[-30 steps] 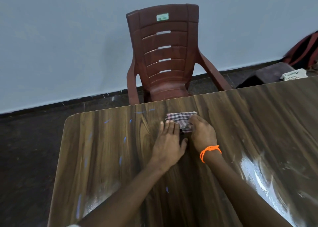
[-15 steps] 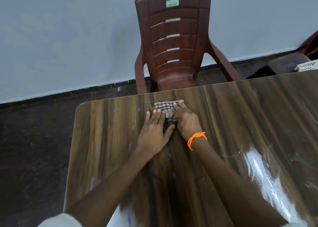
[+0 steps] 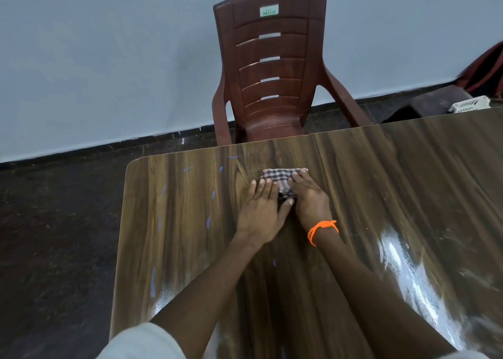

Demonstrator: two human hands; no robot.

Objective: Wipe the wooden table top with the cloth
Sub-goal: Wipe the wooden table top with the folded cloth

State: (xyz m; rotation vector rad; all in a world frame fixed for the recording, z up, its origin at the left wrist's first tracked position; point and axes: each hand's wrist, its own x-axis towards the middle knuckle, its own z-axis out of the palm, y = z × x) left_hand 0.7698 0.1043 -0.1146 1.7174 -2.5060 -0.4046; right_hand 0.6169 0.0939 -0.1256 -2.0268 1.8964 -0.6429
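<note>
Brown plastic chair [image 3: 269,73] stands just past the table's [image 3: 394,181] far edge, in front of a pale wall; white basket [image 3: 469,106] off the far right corner. Blue streaks dot the tabletop toward its left edge. Checked cloth [image 3: 281,177], folded small, lies flat near the far edge. I see the right hand [image 3: 310,199], orange band [image 3: 321,229] at the wrist, pressing it down with flat fingers. Left hand [image 3: 261,214] lies flat beside it, fingertips touching the cloth's left edge.

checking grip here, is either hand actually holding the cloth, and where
Neither grips it: the left hand and right hand press flat on the checked cloth's near part.
</note>
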